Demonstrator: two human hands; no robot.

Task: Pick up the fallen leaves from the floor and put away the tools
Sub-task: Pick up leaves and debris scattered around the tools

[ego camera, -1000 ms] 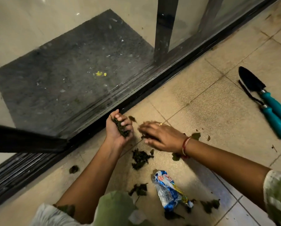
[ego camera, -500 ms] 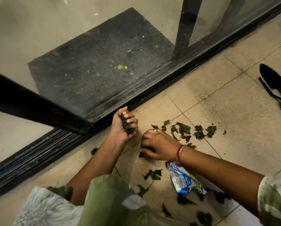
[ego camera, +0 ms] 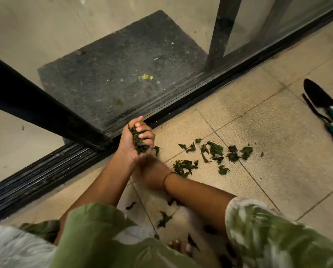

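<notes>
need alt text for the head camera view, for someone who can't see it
Seen from above, a person's left hand grips a bunch of green leaves near a black door track, while the blurred right hand sits just below it. More loose leaves lie scattered on the tiled floor, and two teal-handled garden tools lie at the right.

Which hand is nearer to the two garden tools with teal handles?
Right. The right hand, blurred, is low on the floor, on the tools' side. The left hand, shut on leaves, is beside the door track, farther away.
</notes>
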